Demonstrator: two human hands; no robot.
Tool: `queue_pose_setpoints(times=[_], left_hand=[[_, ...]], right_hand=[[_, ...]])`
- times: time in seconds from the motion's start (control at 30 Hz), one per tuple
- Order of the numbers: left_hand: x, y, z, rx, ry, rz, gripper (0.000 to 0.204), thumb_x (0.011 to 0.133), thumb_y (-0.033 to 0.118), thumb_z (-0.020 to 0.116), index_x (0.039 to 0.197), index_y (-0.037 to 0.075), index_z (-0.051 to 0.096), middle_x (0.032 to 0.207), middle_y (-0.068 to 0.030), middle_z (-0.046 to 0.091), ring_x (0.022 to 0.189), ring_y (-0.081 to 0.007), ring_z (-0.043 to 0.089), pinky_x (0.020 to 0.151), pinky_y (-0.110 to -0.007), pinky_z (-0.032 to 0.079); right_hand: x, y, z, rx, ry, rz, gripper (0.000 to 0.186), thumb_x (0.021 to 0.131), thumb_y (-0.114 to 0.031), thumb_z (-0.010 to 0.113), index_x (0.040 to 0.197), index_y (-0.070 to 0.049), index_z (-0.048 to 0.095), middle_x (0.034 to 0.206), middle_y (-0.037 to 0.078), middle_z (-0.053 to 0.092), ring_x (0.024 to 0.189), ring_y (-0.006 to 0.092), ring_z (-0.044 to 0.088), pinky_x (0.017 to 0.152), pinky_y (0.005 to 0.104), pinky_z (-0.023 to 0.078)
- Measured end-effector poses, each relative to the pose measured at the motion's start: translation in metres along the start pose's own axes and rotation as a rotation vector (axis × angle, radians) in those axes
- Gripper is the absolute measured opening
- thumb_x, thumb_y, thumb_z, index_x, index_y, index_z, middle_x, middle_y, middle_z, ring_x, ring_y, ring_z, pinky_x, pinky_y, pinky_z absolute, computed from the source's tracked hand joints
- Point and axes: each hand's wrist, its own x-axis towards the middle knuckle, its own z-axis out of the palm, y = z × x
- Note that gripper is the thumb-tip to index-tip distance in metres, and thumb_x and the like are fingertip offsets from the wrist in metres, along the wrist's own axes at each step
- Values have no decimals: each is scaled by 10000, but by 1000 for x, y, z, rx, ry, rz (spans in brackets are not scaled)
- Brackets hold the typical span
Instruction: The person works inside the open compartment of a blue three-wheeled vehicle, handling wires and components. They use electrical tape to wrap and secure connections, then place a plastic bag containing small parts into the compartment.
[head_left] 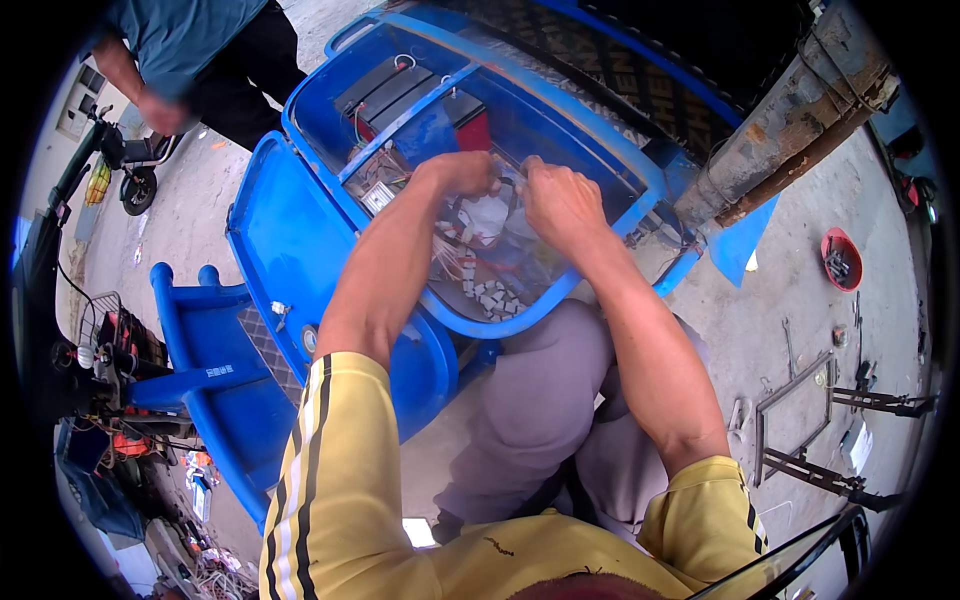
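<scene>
A blue vehicle body (290, 240) lies tipped in front of me with its open compartment (500, 120) facing up. Inside sit dark batteries (385, 88) and a bundle of wires with white connectors (480, 225). My left hand (462, 172) is closed around the wires at the top of the bundle. My right hand (560, 200) sits just to its right, fingers pinched on the same wiring. Both forearms reach in from below, over my grey trousers.
Another person (190, 50) in a blue shirt stands at the upper left. A rusty metal beam (790, 120) leans at the upper right. A red bowl of small parts (842, 258) and metal frames (800, 420) lie on the concrete at right. Scooters (120, 150) stand at left.
</scene>
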Motion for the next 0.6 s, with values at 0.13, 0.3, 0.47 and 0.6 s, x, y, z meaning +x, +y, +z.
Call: queue_pose_setpoints(times=[0.13,0.3,0.47,0.6], left_hand=[[0,-3,-4,-62,-7,-1,227,1000,228,577,1043,47,707,811,-74,707,830,-233,663,767,-407,493],[-2,8,-3,-103,44,-7,239,972,173,589,1077,11,730,876,-93,741,875,-227,677,819,-393,510],[-15,19,-6,6,-3,-38,289,854,164,682,1124,84,748,985,-114,755,933,-271,707,817,-421,525],[-26,20,-4,1,41,-57,315,831,147,692,1125,41,737,978,-133,752,916,-275,699,799,-431,523]], right_hand=[[5,-4,0,-42,-89,63,248,859,-46,578,1084,30,648,969,253,741,942,451,721,836,543,555],[18,-3,3,-30,-136,78,283,861,-71,625,1126,14,674,1040,233,746,1037,425,713,877,508,563],[42,-18,-18,-43,-288,10,347,879,-136,698,1197,-1,660,1168,229,719,1133,398,680,933,497,552],[76,-10,-3,-119,-472,-12,371,809,-102,772,1169,-22,731,1176,206,734,1139,346,699,926,444,568]])
